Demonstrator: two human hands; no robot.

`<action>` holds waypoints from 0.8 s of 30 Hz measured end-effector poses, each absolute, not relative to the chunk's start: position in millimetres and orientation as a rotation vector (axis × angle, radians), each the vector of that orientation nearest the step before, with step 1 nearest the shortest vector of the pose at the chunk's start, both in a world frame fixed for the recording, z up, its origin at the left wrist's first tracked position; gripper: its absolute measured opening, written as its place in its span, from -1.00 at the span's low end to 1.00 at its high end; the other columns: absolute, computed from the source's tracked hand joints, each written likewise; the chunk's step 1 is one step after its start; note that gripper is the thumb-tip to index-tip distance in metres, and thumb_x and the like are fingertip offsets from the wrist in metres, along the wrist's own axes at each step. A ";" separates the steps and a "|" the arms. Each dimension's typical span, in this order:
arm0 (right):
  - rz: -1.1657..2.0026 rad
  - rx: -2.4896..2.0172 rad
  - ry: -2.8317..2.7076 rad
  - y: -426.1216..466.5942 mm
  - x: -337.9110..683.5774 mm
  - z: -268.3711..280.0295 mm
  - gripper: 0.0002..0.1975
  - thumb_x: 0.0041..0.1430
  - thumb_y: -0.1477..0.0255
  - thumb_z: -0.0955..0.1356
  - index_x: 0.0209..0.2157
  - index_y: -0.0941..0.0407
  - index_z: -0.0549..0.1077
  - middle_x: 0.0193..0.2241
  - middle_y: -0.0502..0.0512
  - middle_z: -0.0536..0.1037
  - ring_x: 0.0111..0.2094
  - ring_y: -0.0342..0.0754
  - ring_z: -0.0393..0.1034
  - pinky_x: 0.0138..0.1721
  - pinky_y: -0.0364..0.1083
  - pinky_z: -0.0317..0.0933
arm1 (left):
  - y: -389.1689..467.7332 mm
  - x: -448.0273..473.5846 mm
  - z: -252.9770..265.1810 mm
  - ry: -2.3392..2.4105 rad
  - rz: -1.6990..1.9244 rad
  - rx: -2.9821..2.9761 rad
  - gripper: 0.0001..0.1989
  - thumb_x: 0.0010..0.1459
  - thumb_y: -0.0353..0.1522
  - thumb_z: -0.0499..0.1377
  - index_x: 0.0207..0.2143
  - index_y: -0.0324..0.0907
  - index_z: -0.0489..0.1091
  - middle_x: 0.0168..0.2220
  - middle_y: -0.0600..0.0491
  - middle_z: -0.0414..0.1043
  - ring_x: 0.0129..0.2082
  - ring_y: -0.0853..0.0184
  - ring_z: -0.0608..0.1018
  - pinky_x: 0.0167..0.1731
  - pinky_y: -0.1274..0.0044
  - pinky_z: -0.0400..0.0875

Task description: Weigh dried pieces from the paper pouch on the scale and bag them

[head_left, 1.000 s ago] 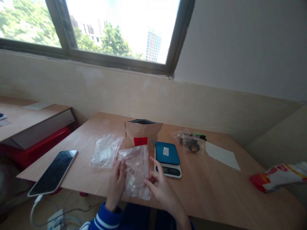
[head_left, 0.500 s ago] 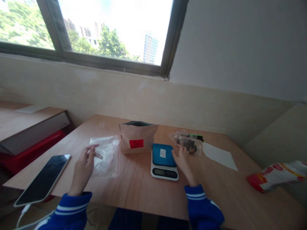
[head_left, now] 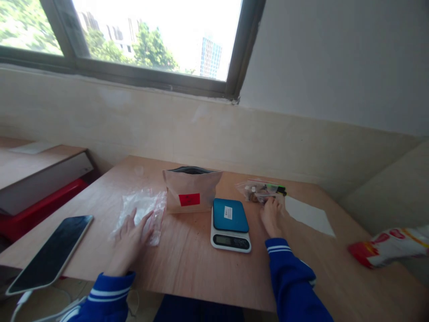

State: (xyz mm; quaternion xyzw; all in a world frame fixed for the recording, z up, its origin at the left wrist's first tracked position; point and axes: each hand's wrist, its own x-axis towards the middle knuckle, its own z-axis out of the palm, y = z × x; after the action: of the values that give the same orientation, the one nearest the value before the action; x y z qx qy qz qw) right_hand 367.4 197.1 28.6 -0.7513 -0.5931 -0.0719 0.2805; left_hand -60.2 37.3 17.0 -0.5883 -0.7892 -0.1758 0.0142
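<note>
On the left, my left hand [head_left: 131,239] lies with its fingers spread over flat clear zip-lock bags [head_left: 142,202], touching them. My right hand [head_left: 272,217] reaches to the far right of the table, its fingers curled down at the near edge of a clear zip-lock bag [head_left: 254,192] with dark and brownish pieces in it; its fingertips are partly hidden. Between the hands stands a tan pouch [head_left: 172,188] with a red label, its top open. A kitchen scale [head_left: 231,214] with a blue plate sits just right of the pouch, nothing on it.
A phone [head_left: 50,257] with a white cable lies at the left edge. White paper [head_left: 310,215] is right of my right hand, close to a black and green item [head_left: 280,191]. A red and white bottle [head_left: 389,246] lies at far right. A wall stands behind the table [head_left: 201,270].
My left hand has lowered and spread onto the clear bags, which now look crumpled. My right hand has moved right, away from the scale, and its fingers have curled at the filled bag.
</note>
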 end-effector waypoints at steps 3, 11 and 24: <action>-0.138 -1.946 -1.574 187.8 383.1 40.1 -0.66 -0.05 0.63 0.17 -0.25 0.28 0.46 -0.23 0.40 0.49 -0.13 0.19 0.36 -0.05 0.10 0.17 | 47.7 -75.0 5.1 -2.364 -0.748 -1.825 -0.62 0.21 -0.35 -0.03 0.04 -0.16 0.37 0.17 -0.24 0.16 0.03 -0.01 0.42 -0.04 0.15 0.32; 0.178 -1.656 -1.337 121.7 398.6 53.9 -0.73 -0.02 0.30 0.25 -0.37 0.15 0.48 -0.35 0.24 0.59 -0.32 0.09 0.47 -0.24 0.03 0.32 | 57.5 -92.9 43.5 -2.278 -0.920 -1.652 -0.58 0.19 -0.31 -0.07 -0.02 -0.29 0.40 0.16 -0.32 0.18 0.02 -0.02 0.41 0.02 0.13 0.27; 0.492 -1.421 -0.840 -1.3 319.9 71.5 -0.65 -0.03 0.15 0.40 -0.31 0.13 0.47 -0.32 0.17 0.59 -0.28 0.09 0.49 -0.25 -0.02 0.35 | 45.5 -67.5 56.1 -2.506 -0.945 -1.553 -0.43 0.23 -0.15 -0.16 0.13 -0.32 0.25 0.26 -0.35 0.07 0.28 -0.15 0.09 0.14 -0.07 -0.09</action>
State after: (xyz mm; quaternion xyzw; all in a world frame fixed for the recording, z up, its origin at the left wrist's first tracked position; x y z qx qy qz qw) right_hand 319.9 -1.3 71.5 -0.6258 -0.3699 0.2168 0.6515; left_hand -67.5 45.5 56.1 -0.5016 -0.8092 -0.3051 0.0228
